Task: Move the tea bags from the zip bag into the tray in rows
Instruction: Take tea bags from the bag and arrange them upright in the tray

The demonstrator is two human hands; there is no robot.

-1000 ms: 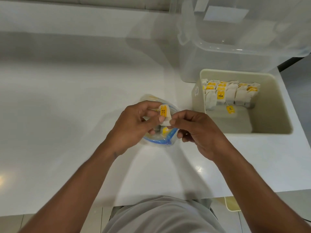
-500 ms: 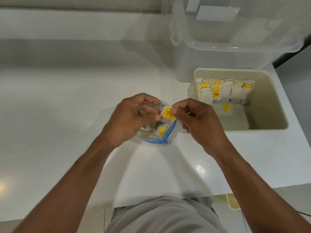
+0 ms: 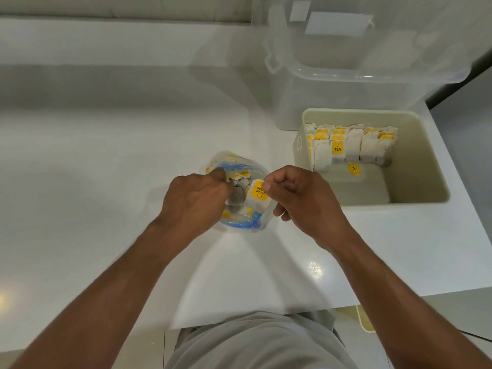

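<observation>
Tea bag (image 3: 257, 200) is now pinched by our right hand (image 3: 306, 202) alone, over the zip bag (image 3: 234, 162); our left hand (image 3: 194, 199) is back inside, whether gripping another we cannot tell. Next comes the tray (image 3: 423, 161).

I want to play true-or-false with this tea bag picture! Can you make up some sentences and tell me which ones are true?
1. The right hand pinches a tea bag with a yellow tag. True.
2. The zip bag is empty. False: other tea bags lie inside it.
3. The tray is packed full. False: its rows fill only the far end.
4. A clear tub stands behind the tray. True.
5. The left hand is inside the tray. False: its fingers reach into the zip bag.
</observation>
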